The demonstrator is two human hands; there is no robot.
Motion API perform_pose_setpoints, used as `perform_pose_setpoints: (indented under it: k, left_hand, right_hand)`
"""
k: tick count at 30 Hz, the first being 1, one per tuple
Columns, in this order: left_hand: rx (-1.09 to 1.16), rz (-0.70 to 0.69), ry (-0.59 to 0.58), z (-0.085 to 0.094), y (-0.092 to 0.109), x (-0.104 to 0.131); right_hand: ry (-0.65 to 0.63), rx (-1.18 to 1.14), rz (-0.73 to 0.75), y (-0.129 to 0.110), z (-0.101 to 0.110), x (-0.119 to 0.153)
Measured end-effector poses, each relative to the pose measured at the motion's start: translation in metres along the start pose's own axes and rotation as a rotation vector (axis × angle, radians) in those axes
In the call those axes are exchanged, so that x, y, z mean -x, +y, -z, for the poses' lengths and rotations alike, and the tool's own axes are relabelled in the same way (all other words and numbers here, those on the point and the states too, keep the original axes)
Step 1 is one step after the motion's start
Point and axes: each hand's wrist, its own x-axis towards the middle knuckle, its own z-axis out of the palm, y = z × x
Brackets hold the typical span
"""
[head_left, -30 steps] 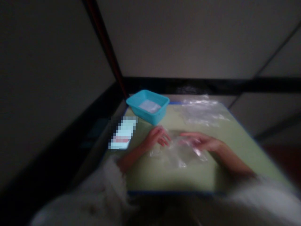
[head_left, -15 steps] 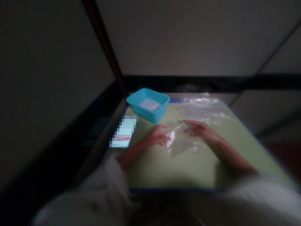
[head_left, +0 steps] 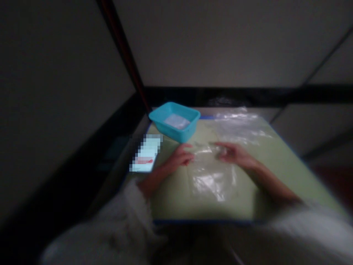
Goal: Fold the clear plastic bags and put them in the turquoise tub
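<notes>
A clear plastic bag (head_left: pixel 212 180) lies spread on the pale yellow-green table (head_left: pixel 176 206), between my hands and toward the front edge. My left hand (head_left: pixel 182 155) is at the bag's upper left edge, its fingers curled and closed on that edge. At the upper right edge, my right hand (head_left: pixel 231 152) has its index finger stretched out to the left, while the other fingers bend down at the plastic. Blur hides exactly how the fingertips of either hand meet the bag.
A turquoise basket (head_left: pixel 190 129) with a whitish flat item inside stands at the back left. Left of my left forearm lies a pixelated bright sheet or screen (head_left: pixel 147 152). More clear plastic (head_left: pixel 237 125) is heaped at the back right. A wall rises behind the table.
The plastic bag between my hands has spread out flatter and reaches nearer to the front edge. My left hand has moved slightly left; my right hand has barely moved.
</notes>
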Motion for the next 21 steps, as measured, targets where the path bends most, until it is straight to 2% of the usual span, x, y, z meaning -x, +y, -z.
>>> perform_pose_setpoints:
  k: [3, 6, 9, 11, 13, 14, 17, 21]
  left_hand:
    - [-0.243, -0.155, 0.195, -0.003, -0.008, -0.006]
    - [-0.349, -0.238, 0.352, -0.005, -0.003, -0.004]
    - [-0.449, -0.403, 0.409, -0.008, 0.01, 0.006]
    - [-0.613, -0.736, 0.36, -0.011, 0.018, 0.015]
    - [-0.732, -1.005, 0.221, -0.017, 0.025, 0.024]
    - [-0.784, -1.079, 0.13, -0.02, 0.027, 0.028]
    - [-0.92, -1.135, -0.124, -0.033, 0.031, 0.038]
    - [-1.037, -1.038, -0.281, -0.044, 0.029, 0.044]
  right_hand:
    - [0.12, 0.182, 0.077, 0.006, -0.005, -0.002]
    - [0.233, 0.332, 0.15, 0.012, -0.009, -0.004]
    - [0.274, 0.461, 0.201, 0.014, -0.013, -0.003]
    - [0.27, 0.511, 0.228, 0.013, -0.014, -0.003]
    - [0.266, 0.532, 0.251, 0.011, -0.015, -0.002]
    - [0.265, 0.535, 0.26, 0.01, -0.016, -0.002]
    - [0.259, 0.523, 0.272, 0.008, -0.017, -0.002]
    - [0.233, 0.478, 0.28, 0.011, -0.016, -0.002]
